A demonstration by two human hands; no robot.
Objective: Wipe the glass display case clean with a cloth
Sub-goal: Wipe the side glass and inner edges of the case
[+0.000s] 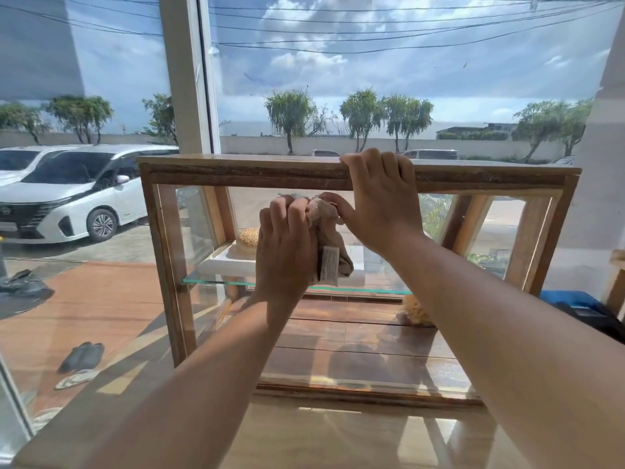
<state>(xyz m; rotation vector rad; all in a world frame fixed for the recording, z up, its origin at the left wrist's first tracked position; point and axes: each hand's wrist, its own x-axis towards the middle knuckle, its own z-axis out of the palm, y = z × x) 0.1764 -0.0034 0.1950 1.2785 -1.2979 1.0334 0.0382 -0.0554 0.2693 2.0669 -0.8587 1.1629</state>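
My left hand (287, 245) squeezes the soft, floppy cloth (329, 238); my right hand (378, 198) grips the case (236, 170) top, glass breaks easily

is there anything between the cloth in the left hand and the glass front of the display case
Nothing visible. The left hand presses the cloth against the display case glass; the right hand grips the top frame, beside it.

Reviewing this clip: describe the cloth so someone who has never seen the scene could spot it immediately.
Find the wood-framed glass display case on the counter by the big window. At the upper middle of its glass front, the left hand bunches a beige cloth just under the right hand gripping the top rail. Unlike the sesame bun beside it, it is soft, crumpled and carries a white label.
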